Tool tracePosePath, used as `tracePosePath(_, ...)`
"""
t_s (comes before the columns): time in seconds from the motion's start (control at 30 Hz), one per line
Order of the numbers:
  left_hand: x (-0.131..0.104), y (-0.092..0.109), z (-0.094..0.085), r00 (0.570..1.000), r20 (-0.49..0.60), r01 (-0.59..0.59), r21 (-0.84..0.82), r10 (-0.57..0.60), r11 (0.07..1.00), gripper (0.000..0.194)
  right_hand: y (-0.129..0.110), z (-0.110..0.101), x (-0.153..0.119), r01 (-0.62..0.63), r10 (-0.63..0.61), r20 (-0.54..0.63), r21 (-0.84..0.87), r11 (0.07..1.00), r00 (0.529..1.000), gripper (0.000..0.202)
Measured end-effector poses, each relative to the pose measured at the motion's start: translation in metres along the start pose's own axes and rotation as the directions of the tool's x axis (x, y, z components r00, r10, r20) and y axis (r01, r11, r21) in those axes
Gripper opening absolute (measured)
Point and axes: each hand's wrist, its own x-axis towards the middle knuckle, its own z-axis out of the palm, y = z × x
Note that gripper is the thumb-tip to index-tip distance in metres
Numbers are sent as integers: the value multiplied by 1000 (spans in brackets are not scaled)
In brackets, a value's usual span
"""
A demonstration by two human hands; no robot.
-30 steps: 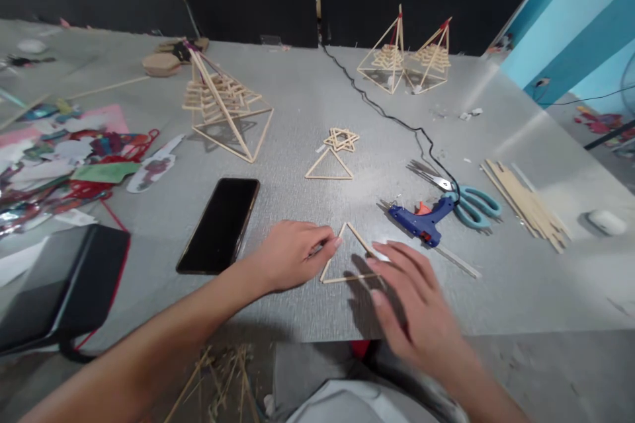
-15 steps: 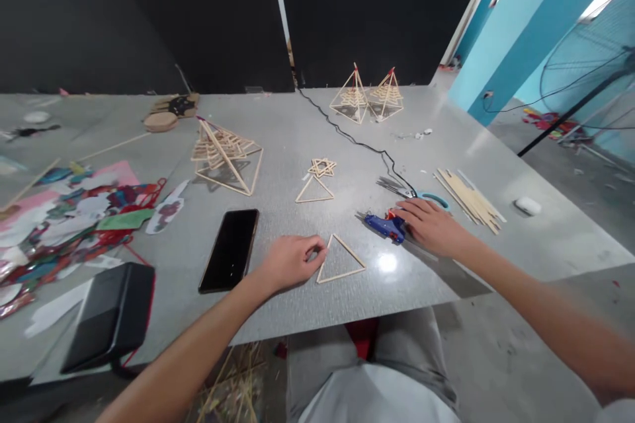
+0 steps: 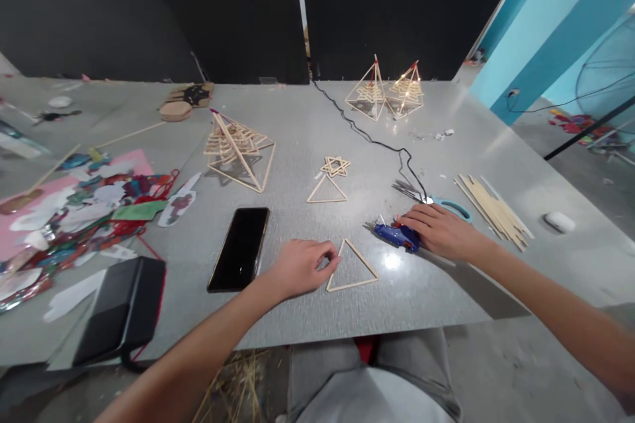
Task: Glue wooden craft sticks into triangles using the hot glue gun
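Observation:
My left hand (image 3: pixel 305 267) rests on the table with its fingers curled, thumb and fingertips at the left side of a stick triangle (image 3: pixel 367 283). Whether it pinches the stick is hard to tell. My right hand (image 3: pixel 439 230) lies over the rear of a blue glue gun (image 3: pixel 394 235), fingers bent round its red part; the nozzle points left. Behind the gun are scissors with light blue handles (image 3: pixel 454 209). A smaller stick triangle (image 3: pixel 327 201) and a stick star (image 3: pixel 336 166) lie further back.
A phone (image 3: pixel 239 250) lies left of my left hand. Stick pyramids stand at back left (image 3: pixel 238 149) and back right (image 3: pixel 376 89). Loose sticks (image 3: pixel 491 210) and a white mouse-like object (image 3: pixel 559 221) are on the right. Colourful scraps (image 3: pixel 104 205) and a black device (image 3: pixel 122 310) sit at left.
The view has shifted, so most things appear further right. The glue gun now lies flatter, with my right hand more closely on it. Lights now glow on the far right pyramid.

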Motion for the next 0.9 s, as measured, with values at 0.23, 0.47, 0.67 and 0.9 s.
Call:
tracePosePath(0.23, -1, -2, 4, 1000, -7, 1, -1, -1, 1000, 21, 16, 8, 22, -145, 211, -329, 214, 966, 920, 35)
tracePosePath(0.47, -2, -2, 5, 1000, -28, -3, -15, 3, 1000, 17, 29, 6, 76, -355, 666, -307, 658, 665, 680, 66)
tracePosePath(0.67, -3, -5, 8, 998, -50, -30, -30, 29, 999, 18, 54, -3, 103, -327, 833, 130, 943, 64, 537, 81)
tracePosePath(0.9, -3, -8, 11, 994, -76, -75, -42, 72, 996, 20, 67, -40, 99, -210, 677, 356, 933, -291, 645, 47)
